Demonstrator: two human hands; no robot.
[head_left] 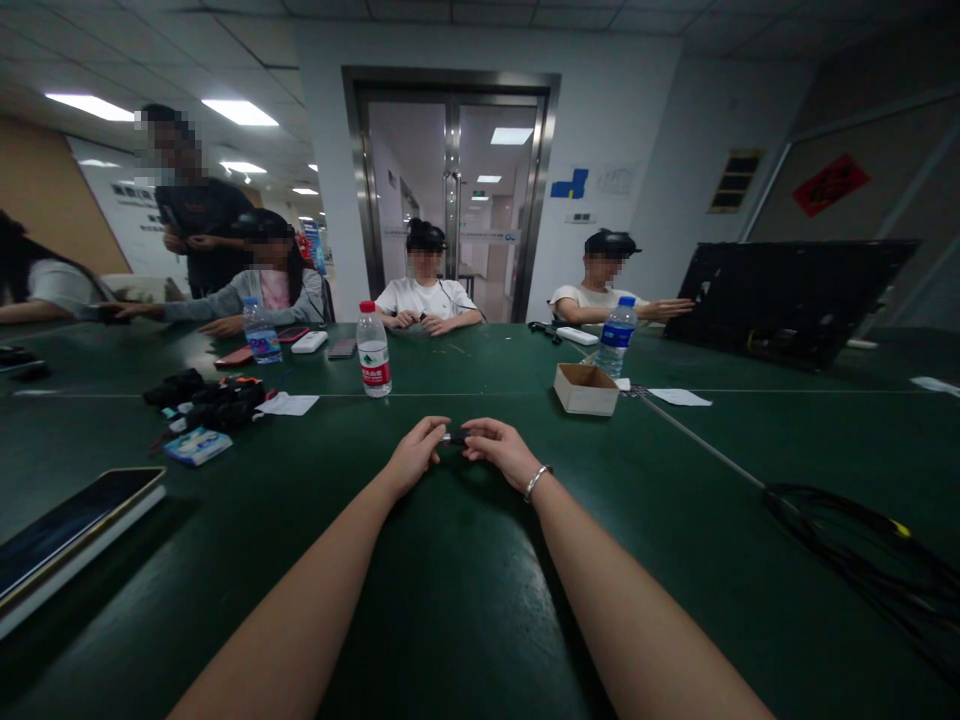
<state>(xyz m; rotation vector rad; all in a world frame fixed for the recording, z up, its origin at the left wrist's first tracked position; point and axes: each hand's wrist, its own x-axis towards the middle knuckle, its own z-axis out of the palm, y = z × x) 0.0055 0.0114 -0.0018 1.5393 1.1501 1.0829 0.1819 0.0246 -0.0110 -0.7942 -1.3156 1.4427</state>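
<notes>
Small dark piece point(454, 437) pinched over the table point(450, 620).
Left hand point(415, 457) and right hand point(500, 451) grip its ends; fitted or not, unclear.

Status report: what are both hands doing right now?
Left hand, right hand: both pinching one small dark object. At green table. Water bottle, cardboard box beyond, apart.

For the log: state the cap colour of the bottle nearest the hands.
Red cap, clearest in the head view.
</notes>
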